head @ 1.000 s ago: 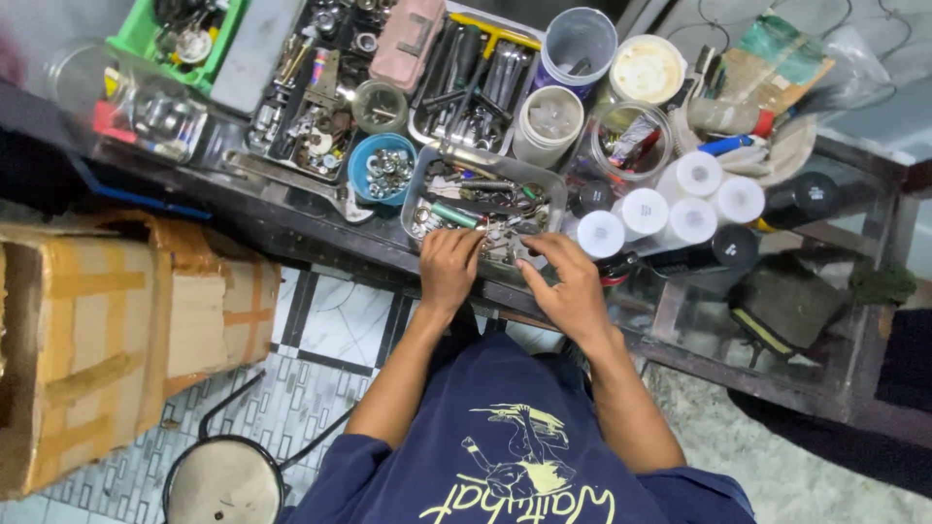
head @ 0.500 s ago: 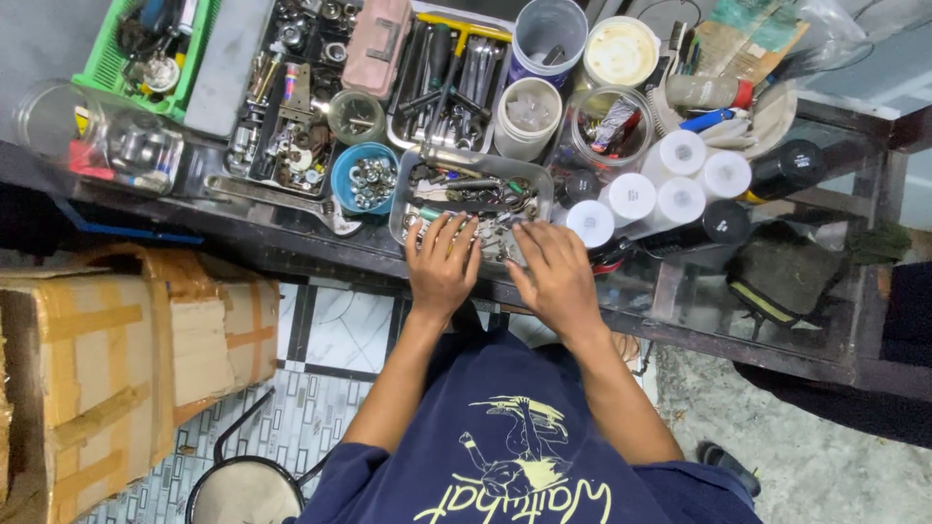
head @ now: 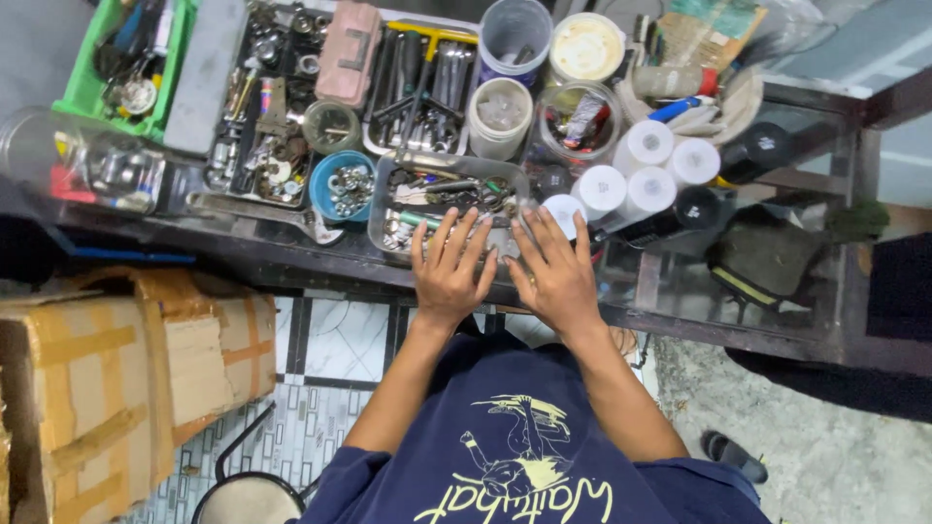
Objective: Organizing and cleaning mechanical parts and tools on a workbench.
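Your left hand (head: 449, 272) and right hand (head: 555, 277) lie flat, fingers spread, grasping nothing. The clear tray (head: 388, 189) of small hardware sits just beyond your fingertips, its long axis crosswise, nearer your left hand.

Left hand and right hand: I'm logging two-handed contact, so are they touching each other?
Apart. The head view shows a narrow gap between the left hand and right hand above the clear tray.

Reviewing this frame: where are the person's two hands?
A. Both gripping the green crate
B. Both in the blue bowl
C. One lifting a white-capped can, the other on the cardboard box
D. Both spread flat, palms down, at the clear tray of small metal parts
D: the left hand and right hand lie side by side with fingers spread over the near edge of the clear plastic tray, holding nothing that shows.
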